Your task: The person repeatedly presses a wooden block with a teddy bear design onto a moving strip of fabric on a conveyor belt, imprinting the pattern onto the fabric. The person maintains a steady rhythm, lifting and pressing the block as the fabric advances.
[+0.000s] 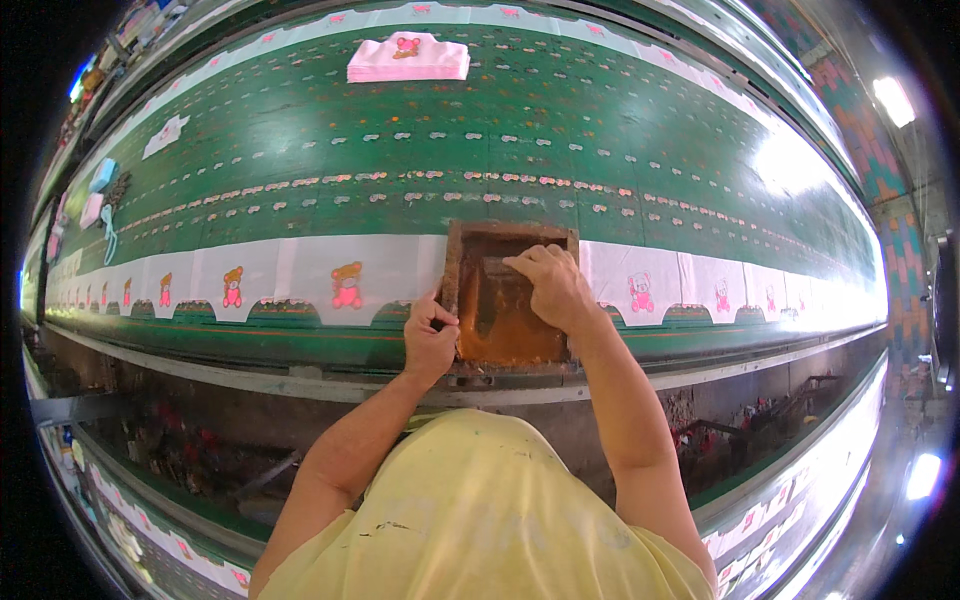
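A wooden-rimmed printing screen [453, 262] lies flat on the row of white fabric pieces along the near side of the green table, with brown ink smeared over its mesh. My left hand [430, 335] is closed on the screen's left rim near its lower corner. Inside the frame, toward its far end, my right hand [557, 292] grips a squeegee [496, 267], mostly hidden by the fingers and the ink. Fabric left of the screen bears a pink bear with brown parts [346, 285]; to the right, the bear [640, 291] shows pink without brown.
A stack of pink-edged printed cloth [408, 60] sits on the table's far part. Toward the far left lie a white scrap [166, 136] and a blue block [102, 175]. A metal rail [300, 384] runs along the near edge. Another table with printed pieces stands behind me.
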A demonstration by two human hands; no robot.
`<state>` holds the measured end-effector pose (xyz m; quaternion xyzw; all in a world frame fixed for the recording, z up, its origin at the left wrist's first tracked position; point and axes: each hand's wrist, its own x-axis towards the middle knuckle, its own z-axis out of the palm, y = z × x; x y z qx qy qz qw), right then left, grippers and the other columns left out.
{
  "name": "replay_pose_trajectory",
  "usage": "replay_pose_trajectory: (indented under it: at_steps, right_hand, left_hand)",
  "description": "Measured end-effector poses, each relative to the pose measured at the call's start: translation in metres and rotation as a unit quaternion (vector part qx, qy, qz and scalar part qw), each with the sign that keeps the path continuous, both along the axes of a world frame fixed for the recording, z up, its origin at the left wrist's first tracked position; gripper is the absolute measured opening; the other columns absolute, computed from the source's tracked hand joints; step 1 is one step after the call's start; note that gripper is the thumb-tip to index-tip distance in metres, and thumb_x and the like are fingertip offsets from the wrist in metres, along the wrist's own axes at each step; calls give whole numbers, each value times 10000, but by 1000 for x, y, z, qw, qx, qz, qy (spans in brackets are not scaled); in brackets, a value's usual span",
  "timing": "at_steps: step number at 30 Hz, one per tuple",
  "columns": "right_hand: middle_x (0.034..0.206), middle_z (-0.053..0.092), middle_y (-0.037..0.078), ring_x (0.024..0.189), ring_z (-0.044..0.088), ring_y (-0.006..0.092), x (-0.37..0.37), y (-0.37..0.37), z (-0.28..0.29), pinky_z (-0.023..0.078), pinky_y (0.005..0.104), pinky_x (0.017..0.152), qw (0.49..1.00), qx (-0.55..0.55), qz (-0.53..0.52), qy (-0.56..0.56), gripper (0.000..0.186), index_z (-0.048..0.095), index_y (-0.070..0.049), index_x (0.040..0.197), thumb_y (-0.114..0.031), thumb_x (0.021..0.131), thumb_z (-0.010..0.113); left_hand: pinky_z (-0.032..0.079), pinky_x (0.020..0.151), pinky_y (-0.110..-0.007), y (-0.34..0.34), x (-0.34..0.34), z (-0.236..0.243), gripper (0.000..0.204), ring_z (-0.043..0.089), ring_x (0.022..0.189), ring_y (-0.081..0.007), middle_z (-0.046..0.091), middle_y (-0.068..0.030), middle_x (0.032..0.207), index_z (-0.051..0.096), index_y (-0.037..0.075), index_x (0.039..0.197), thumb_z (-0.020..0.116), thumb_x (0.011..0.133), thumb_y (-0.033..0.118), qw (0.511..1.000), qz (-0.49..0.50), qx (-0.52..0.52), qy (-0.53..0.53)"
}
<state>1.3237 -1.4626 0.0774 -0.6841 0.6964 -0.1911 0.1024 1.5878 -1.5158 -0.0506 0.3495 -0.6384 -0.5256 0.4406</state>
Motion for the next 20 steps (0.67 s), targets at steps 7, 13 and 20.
replay_pose_trajectory:
  at_steps: [7,13,20]
  right_hand:
    - [1312,759,97,1228,662,358,36,56,-1,517,511,1119,1000,3,-3,8,571,817,-125,1372,84,858,685]
    - [1350,742,98,1264,652,358,68,93,6,518,512,1116,1000,26,-17,5,592,806,-130,1388,67,836,728]
    - [1408,720,116,1310,641,375,83,112,10,503,520,1171,997,62,-35,-11,645,789,-138,1427,85,828,706]
  left_hand:
    - [438,1235,-434,2,0,9,165,637,1432,-371,631,-296,1628,696,41,900,713,828,-106,999,-9,21,-42]
    - [428,1264,-461,1,3,5,164,623,1469,-395,639,-290,1622,708,39,893,729,826,-110,998,-15,10,-66]
    - [430,1273,-482,-2,2,4,168,579,1534,-444,580,-356,1656,712,70,891,747,839,-87,999,-12,-4,-40]
